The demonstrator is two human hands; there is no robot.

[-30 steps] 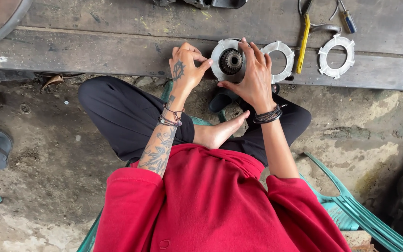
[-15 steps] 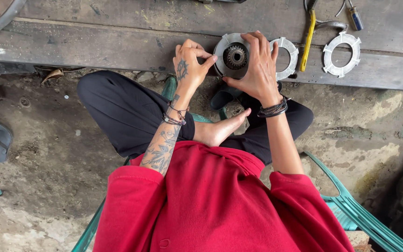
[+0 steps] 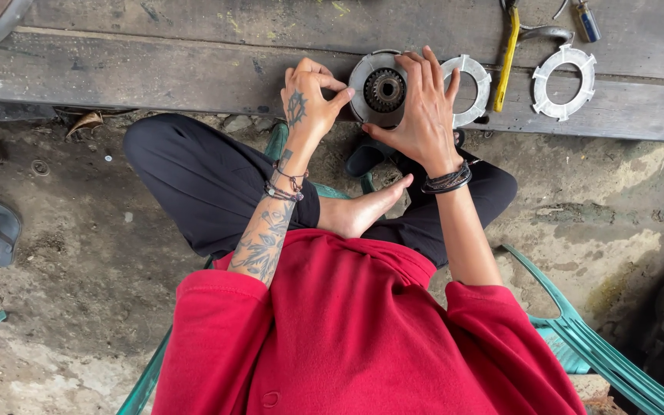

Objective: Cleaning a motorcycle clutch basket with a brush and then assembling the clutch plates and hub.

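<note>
My right hand point(image 3: 424, 115) is clamping its fingers over the geared hub point(image 3: 382, 91), half hiding it, my left hand point(image 3: 309, 104) pinching its rim, beside two flat rings point(image 3: 474, 73).

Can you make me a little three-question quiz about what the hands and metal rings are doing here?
1. True or false: the right hand rests on the round grey metal disc with a toothed hub.
2. Which hand touches the disc's left edge?
3. The flat silver notched ring near the yellow-handled tool is: A held, B lying free on the grey wooden plank.

Key: 1 true; 2 the left hand; 3 B.
</note>
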